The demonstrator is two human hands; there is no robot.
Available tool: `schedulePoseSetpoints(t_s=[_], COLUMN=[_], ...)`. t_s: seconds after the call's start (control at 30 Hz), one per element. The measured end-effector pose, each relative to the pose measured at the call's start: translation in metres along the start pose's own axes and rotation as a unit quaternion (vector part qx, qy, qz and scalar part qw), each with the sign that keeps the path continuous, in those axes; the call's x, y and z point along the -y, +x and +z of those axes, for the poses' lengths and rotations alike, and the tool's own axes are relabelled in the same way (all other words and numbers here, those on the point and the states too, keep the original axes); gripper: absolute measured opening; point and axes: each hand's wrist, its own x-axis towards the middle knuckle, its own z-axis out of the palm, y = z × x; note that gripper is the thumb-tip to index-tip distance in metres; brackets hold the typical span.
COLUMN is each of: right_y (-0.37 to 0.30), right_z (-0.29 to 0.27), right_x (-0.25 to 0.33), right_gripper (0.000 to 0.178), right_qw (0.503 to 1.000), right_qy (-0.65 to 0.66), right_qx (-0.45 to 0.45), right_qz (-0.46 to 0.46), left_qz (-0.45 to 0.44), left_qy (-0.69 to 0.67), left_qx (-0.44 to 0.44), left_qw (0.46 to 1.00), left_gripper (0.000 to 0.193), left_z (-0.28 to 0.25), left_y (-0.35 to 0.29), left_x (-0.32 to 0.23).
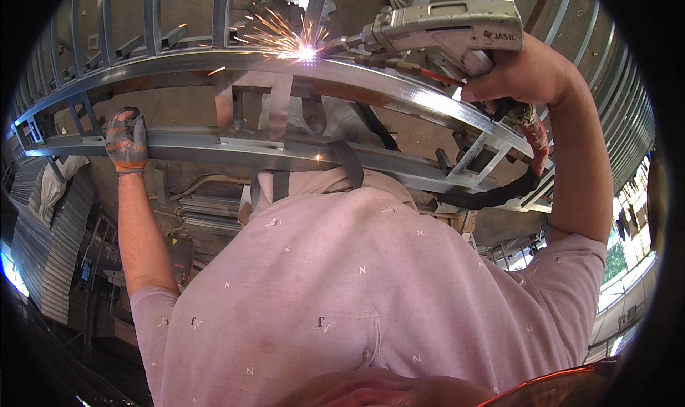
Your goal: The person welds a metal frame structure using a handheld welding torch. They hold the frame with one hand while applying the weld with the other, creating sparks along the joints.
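Observation:
My bare right hand (524, 78) is wrapped round the handle of a pale handheld welding gun (446, 27). Its nozzle points left and meets the far rail (399, 89) of a shiny metal frame at a bright spot, from which orange sparks (282, 39) spray up and to the left. A dark-sleeved cable (492, 195) hangs from the gun and runs back toward my waist. On the left, my left hand (127, 141), in a grey and orange work glove, is closed over the near rail (207, 150); its fingertips are partly hidden.
Short cross pieces (280, 111) join the two rails. Upright metal bars (152, 18) stand beyond the far rail, with more bars at the right. Corrugated metal sheets (46, 243) are at the left, and flat metal lengths (210, 213) lie below the near rail.

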Motion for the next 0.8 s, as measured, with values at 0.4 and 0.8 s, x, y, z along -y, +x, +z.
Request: schedulePoseSetpoints(t_s=[0.4, 0.8], right_y=[-0.006, -0.131], right_z=[-0.002, 0.024], right_x=[-0.005, -0.054], right_gripper=[0.041, 0.038], right_qw=[1.0, 0.956], right_qy=[-0.009, 0.116], right_qx=[0.018, -0.238], right_qz=[-0.015, -0.13], left_qz=[-0.014, -0.006], left_qy=[-0.009, -0.053], left_qx=[-0.002, -0.032], left_qw=[1.0, 0.998], left_gripper=[0.023, 0.02], left_z=[0.0, 0.004], left_y=[0.003, 0.008], left_x=[0.001, -0.003])
